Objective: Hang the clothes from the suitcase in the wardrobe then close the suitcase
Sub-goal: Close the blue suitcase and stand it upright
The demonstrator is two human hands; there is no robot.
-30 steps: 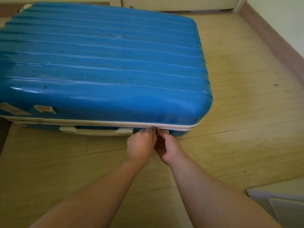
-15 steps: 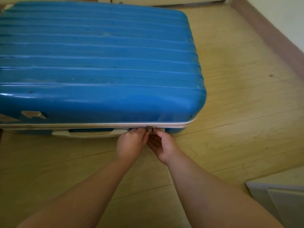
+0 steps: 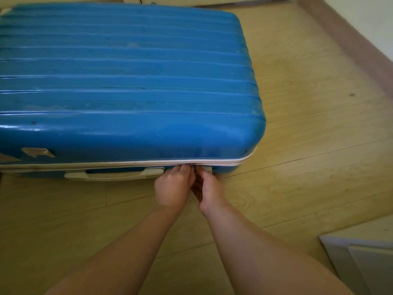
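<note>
Grip, head view: the zipper pulls [image 3: 193,165] are being pinched by both hands at once, by the left hand [image 3: 173,188] from one side and the right hand [image 3: 209,188] from the other, with fingers curled tight and the two hands touching; nothing else is being held.
Task's thing: the suitcase [image 3: 127,81], blue and ribbed, is being seen lying flat on the floor with its lid down, and its front edge is being worked on by the hands.
Done, as judged: no clothes are being shown anywhere, and the two shells are being joined by the pale zipper band [image 3: 85,166] along the whole visible front, so the hanging is being taken as finished.
Left, as judged: only the last seating of the pulls, just right of the suitcase's carry handle [image 3: 114,174], is being counted as open; the zip on the suitcase's hidden sides cannot be checked.
Surface: a pale wood-look floor [image 3: 308,145] is being seen in front of and to the right of the suitcase, which is resting directly on it.
Room: a brownish skirting board [image 3: 344,39] is being seen along the wall, well to the right of the suitcase; a white cabinet base [image 3: 212,0] is being glimpsed just beyond its far edge; a white panel [image 3: 361,262] is being caught to the near right, well apart from the suitcase.
Marks: torn sticker scraps [image 3: 38,151] are being seen on the suitcase's front face, left of the handle.
</note>
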